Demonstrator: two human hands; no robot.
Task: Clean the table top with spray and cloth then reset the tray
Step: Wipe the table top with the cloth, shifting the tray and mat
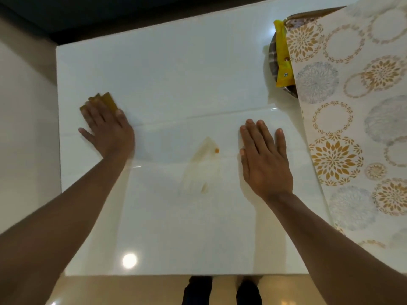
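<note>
The glossy white table top (176,80) fills the view. My left hand (108,128) presses flat on a brownish-yellow cloth (105,100) near the table's left edge; most of the cloth is hidden under the palm. My right hand (264,159) lies flat with straight fingers on the table right of centre. Between the hands sits a brownish smear (198,164) with a small orange crumb (217,150). At the back right, a dark round tray (273,62) carries a yellow packet (284,56) and is partly hidden by a patterned cover. No spray bottle is in view.
A floral-patterned table cover (352,106) is folded back over the right side of the table. The table's near edge runs along the bottom, with my feet (220,291) on the tan floor below. A dark strip lies beyond the far edge.
</note>
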